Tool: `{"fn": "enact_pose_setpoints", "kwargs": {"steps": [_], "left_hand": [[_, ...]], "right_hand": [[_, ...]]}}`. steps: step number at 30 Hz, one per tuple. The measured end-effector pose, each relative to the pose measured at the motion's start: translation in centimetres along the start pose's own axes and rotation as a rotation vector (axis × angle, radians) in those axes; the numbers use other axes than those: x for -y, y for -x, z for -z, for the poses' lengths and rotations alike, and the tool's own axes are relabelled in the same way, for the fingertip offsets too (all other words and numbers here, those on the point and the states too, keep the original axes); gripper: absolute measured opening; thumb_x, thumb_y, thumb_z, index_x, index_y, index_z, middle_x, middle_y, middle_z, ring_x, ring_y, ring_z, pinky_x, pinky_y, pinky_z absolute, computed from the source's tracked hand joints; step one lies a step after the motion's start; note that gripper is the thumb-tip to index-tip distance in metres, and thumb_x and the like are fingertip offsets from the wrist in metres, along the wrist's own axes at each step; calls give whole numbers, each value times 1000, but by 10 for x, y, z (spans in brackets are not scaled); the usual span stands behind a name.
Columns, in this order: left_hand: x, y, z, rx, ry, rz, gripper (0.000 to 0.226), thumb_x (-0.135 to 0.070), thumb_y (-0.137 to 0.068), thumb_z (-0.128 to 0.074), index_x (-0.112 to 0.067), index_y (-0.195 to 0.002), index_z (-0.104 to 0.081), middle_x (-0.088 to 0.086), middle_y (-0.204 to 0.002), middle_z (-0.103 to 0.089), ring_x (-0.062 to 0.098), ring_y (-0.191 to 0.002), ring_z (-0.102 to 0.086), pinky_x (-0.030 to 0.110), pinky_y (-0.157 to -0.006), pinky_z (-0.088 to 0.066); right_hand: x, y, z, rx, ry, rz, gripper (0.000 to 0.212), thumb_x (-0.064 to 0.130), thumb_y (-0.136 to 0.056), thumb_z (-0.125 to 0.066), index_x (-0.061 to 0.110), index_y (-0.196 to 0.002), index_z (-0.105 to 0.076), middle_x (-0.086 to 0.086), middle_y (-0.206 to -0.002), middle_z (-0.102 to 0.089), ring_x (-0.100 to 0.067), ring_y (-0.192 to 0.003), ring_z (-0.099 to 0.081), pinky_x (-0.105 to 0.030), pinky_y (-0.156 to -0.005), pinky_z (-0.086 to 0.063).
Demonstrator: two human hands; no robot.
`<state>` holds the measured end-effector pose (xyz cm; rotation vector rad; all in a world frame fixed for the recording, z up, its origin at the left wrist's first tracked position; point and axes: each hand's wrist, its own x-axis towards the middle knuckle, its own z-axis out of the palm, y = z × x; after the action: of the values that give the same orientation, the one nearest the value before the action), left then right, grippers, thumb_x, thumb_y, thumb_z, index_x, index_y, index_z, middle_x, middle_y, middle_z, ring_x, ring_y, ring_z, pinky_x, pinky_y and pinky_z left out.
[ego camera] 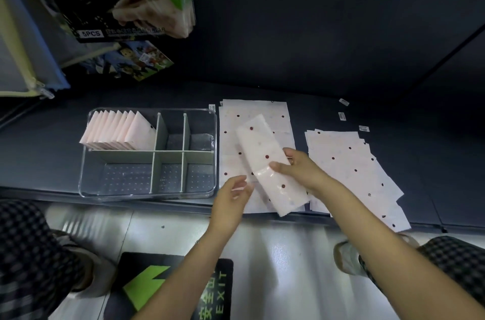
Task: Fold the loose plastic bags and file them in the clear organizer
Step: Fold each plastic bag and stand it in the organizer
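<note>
The right hand is pinching a folded strip of dotted pink plastic at its middle, thumb on top and fingers beneath, and is holding it slanted above the shelf, its far end pointing up and left and its near end reaching toward the shelf's front edge. The left hand is hovering just left of the strip's near end with fingers loosely spread and holding nothing; whether a fingertip is touching the strip cannot be told. Under the strip a flat stack of dotted bags is lying on the shelf, and a second, fanned pile is lying to its right, apart from it. Just left of the flat stack the clear organizer is sitting, split by grey dividers; a row of folded bags is standing on edge in its far-left compartment. Small labels are lying on the shelf beyond the piles. Below, a green exit sign is showing on the floor.
</note>
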<state>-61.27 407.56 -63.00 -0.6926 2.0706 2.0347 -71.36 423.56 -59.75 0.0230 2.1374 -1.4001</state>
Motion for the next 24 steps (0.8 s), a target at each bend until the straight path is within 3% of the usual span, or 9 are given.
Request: {"fn": "enact_pose_setpoints", "kwargs": {"steps": [2,5,9,14,20,24], "left_hand": [[-15,3,3,37,204,114,22,-13,-92,-59,-11,-114,-61,5,-102,-66,21,-97,-64,32,-89,-53],[-29,16,15,109,324,111,12,-11,-92,-59,-8,-101,-66,8,-94,-73,17,-85,-70,23,-76,-57],[-41,27,33,97,300,102,11,-5,-90,-59,-1,-95,-68,11,-91,-74,19,-82,-71,29,-77,-58],[-54,34,57,172,257,32,11,-3,-91,-58,-4,-89,-69,5,-85,-75,17,-82,-72,22,-67,-56],[-64,35,73,281,268,-60,17,0,-90,-57,-9,-90,-72,9,-93,-74,19,-89,-71,21,-70,-55],[-67,36,78,305,295,-70,24,3,-89,-57,-12,-85,-75,9,-92,-74,17,-85,-71,20,-69,-55]], "right_hand": [[1,19,-10,-8,-161,-9,21,21,-85,-68,16,-105,-62,-3,-102,-70,-21,-89,-68,-38,-81,-54],[6,41,-29,33,-285,-8,23,19,-85,-68,16,-107,-62,-2,-98,-72,-20,-88,-70,-35,-79,-57],[17,61,-47,49,-321,23,19,18,-86,-66,17,-105,-64,-1,-95,-73,-19,-85,-70,-30,-72,-57],[27,76,-47,8,-279,67,11,11,-90,-61,10,-98,-68,-12,-96,-72,-21,-86,-68,-32,-81,-56],[34,84,-42,49,-435,63,15,4,-91,-57,9,-98,-69,-7,-99,-73,-18,-83,-70,-24,-68,-55],[36,85,-47,57,-593,58,17,-2,-89,-54,9,-93,-66,-8,-88,-72,-20,-72,-67,-24,-61,-54]]}}
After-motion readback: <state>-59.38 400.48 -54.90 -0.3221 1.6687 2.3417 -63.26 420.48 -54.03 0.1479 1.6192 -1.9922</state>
